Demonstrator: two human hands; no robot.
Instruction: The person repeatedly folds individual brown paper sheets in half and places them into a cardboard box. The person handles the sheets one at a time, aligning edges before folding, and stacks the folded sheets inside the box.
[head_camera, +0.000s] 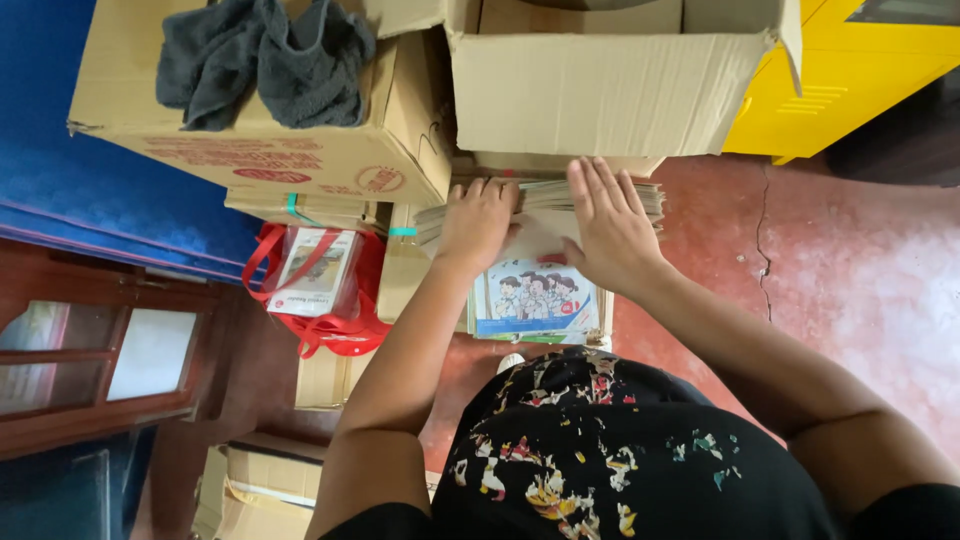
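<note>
Head view, edges: we see the stack of books (540, 262) hemmed in at its far side by the open cardboard box (610, 85), whose front wall stands just beyond the stack's far edge.
Head view, left margin: a closed carton (300, 150) with a grey cloth (265, 60) on its top stands at the left, and below it a red bag (325, 285) holding a wrapped pack lies just beside the stack.
Head view, open room: to the right we find bare red floor (850, 260), cracked, running up to a yellow cabinet (820, 90); that side is the free one.
Left hand: our left hand (478, 222) lies on the stack's far left part, fingers curled over the far edge of the top sheets, palm down.
Right hand: our right hand (608, 225) lies flat on the top cover, fingers spread and straight, tips reaching the far edge under the box.
Grip: neither hand pinches; both press on the pile, and we cannot tell if the left fingertips hook under any sheet.
Thing: the top book shows a picture cover with drawn figures, its near half bare between the two wrists.
Surface: the stack rests on low cartons (400, 280) above the floor.
Room: blue boards (90, 180) lean at the left, with a wooden framed door (90, 360) beneath them.
</note>
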